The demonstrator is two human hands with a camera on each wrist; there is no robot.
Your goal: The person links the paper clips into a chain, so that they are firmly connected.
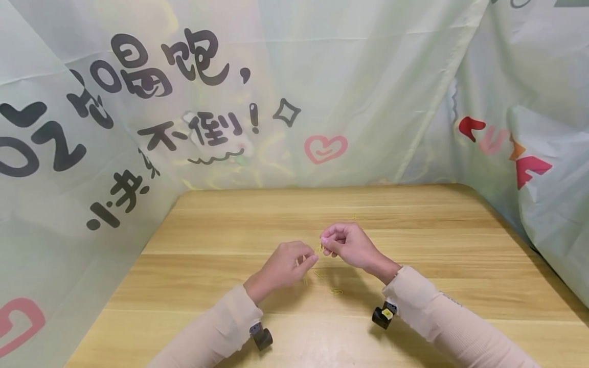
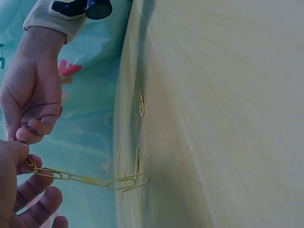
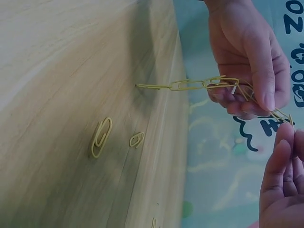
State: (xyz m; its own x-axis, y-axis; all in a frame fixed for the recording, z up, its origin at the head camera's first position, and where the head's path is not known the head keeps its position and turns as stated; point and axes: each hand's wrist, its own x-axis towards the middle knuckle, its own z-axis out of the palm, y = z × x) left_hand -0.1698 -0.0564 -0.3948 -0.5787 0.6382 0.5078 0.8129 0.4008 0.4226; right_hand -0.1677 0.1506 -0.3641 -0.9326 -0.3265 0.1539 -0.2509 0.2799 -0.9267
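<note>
A chain of linked yellow paper clips hangs from my left hand, whose thumb and fingertips pinch its upper end. Close beside it, my right hand pinches a paper clip between thumb and forefinger, and the two hands' fingertips nearly meet. In the right wrist view the chain runs from the left fingers down toward the table. Whether the right hand's clip is linked to the chain is hidden by the fingertips.
A loose paper clip lies on the wooden table below the hands. Another clip lies near it, and one more sits farther back. Printed cloth hangs behind and along the table's sides.
</note>
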